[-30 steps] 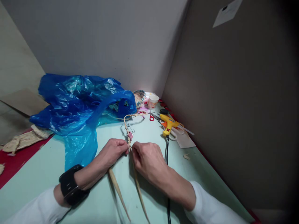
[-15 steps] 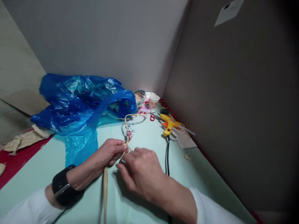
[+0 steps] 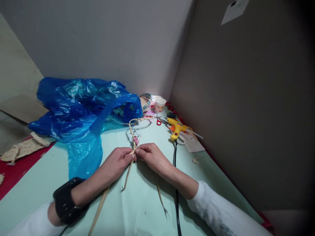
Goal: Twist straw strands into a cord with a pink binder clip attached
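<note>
A thin braid of pale straw [image 3: 132,128] curves over the table, and a pink binder clip [image 3: 136,140] is on it just beyond my fingers. My left hand [image 3: 121,160] pinches the near end of the braid. My right hand [image 3: 152,156] is closed at the same spot, its fingertips touching the left ones and gripping a strand. Loose strands trail toward me: a short one [image 3: 128,175] between the hands, a wide one [image 3: 99,208] below my left wrist, and another [image 3: 160,195] under my right forearm. The exact crossing is hidden by my fingers.
A crumpled blue plastic bag [image 3: 81,108] fills the back left. To the right lie a yellow glue gun [image 3: 177,128] with a black cord [image 3: 175,183], scissors [image 3: 158,122] and a paper cup [image 3: 160,105]. A small woven basket [image 3: 145,101] stands behind; woven straw pieces [image 3: 22,150] lie far left.
My right hand has moved up and away from me to meet the left at the braid. The wide strand has swung left, and a strand now shows under my right forearm.
</note>
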{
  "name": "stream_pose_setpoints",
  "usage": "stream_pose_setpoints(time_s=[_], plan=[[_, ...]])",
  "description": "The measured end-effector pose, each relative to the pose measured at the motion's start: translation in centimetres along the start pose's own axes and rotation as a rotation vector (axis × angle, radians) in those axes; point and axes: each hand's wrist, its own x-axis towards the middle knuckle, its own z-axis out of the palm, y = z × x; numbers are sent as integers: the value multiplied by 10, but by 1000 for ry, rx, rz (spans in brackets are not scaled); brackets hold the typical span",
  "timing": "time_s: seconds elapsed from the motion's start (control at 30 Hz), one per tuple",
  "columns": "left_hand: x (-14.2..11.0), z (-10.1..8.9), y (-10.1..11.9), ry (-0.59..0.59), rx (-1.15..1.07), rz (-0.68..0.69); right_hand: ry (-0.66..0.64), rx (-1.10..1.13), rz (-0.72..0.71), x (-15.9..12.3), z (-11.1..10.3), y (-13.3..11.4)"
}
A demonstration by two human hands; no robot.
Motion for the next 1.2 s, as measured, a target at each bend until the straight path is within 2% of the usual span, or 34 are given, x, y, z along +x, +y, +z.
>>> stream_pose_setpoints(time_s=[0.17, 0.3, 0.43, 0.6, 0.77, 0.93, 1.1, 1.2], plan=[[-8, 0, 9, 98, 135, 33, 91, -67, -16, -5, 3, 0], [-11, 2, 6, 38, 100, -52, 123, -104, -42, -11, 6, -1], [-14, 13, 2, -50, -27, -174, 105, -99, -52, -15, 5, -2], [-22, 22, 5, -56, -68, -193, 80, -82, -58, -16, 2, -2], [-30, 20, 15, 42, 310, -63, 85, -55, -55, -13, 4, 3], [-34, 24, 18, 46, 597, 39, 76, -4, -53, -13, 5, 4], [-40, 35, 21, -18, 982, 17, 42, 69, -50, -18, 6, -2], [-46, 39, 23, -24, 1050, 25, 39, 114, -22, -17, 10, 2]])
